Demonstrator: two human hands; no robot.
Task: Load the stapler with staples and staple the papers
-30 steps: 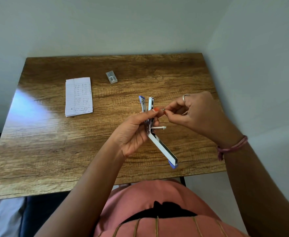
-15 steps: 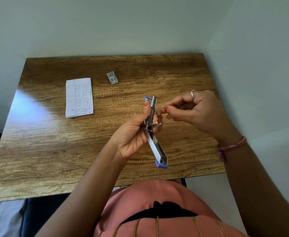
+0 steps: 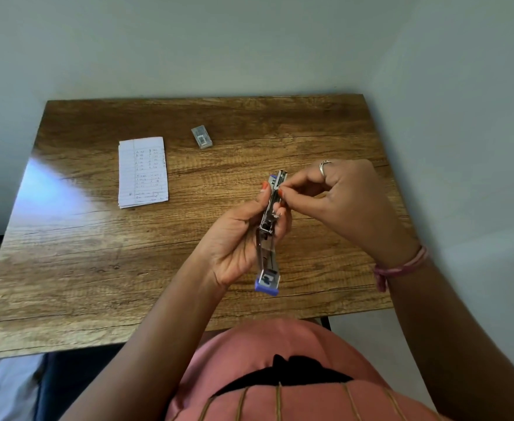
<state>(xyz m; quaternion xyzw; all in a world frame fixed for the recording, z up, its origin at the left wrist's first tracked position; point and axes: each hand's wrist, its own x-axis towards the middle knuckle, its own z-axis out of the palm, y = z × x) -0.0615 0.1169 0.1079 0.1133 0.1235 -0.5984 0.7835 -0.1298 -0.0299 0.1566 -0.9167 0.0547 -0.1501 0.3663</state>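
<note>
Writing on papers point(image 3: 143, 172) illegible.

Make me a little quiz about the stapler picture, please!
1. True or false: the papers are being stapled right now.
2. Which hand grips the opened stapler? A) left hand B) right hand C) neither
3. Fill in: the small staple box lies on the ____.

Key: 1. False, they lie apart on the table, untouched. 2. A; the right hand's fingertips pinch at the stapler's far end. 3. Table.
</note>
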